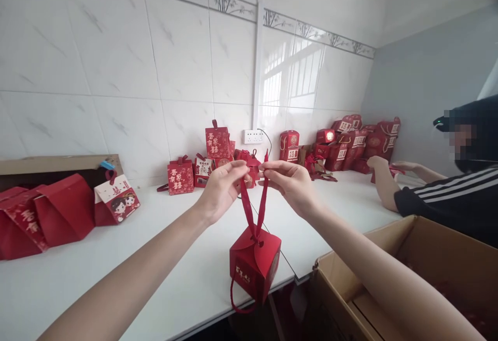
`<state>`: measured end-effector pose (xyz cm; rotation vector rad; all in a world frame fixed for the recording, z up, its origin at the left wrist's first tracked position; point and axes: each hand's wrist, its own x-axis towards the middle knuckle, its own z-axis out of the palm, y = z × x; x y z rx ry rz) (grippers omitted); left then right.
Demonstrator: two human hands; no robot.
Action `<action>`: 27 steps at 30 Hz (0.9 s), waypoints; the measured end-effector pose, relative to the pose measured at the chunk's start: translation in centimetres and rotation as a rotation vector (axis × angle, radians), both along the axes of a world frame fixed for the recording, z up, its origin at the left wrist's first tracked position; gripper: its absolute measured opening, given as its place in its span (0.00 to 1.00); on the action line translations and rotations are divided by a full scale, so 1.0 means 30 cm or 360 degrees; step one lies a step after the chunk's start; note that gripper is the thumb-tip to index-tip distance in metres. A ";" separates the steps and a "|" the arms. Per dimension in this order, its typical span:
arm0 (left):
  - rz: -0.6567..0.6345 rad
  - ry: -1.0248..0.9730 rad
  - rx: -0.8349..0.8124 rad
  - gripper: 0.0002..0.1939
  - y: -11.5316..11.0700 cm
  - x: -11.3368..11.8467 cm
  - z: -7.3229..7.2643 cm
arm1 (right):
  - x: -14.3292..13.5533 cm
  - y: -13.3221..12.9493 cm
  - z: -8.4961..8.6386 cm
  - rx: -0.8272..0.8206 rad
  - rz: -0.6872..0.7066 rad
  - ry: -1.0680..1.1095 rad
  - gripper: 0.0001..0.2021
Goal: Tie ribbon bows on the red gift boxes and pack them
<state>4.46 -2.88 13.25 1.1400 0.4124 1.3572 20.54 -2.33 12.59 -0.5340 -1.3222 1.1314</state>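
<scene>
Head view gives me a tiled wall (179, 55) across the upper frame, with a white table (171, 263) below. At lower right, an open carton (350, 278) crowds the right forearm (373, 260); past it, at far right, I see a co-worker (451, 195) reaching over the table. Red gift boxes (218, 142) line the wall, others (70, 206) the left edge. One ribboned box (243, 263) is at lower centre, by the table's front edge; I can't tell whether it hangs or rests. Its ribbon (246, 206) rises to the left hand (222, 185) and right hand (291, 182), thumbs and fingertips pinching it.
</scene>
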 end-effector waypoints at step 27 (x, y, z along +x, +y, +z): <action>0.0326 0.0504 -0.0268 0.02 -0.059 -0.338 -0.123 | 0.272 -0.105 -0.124 -0.0228 -0.0134 -0.1173 0.18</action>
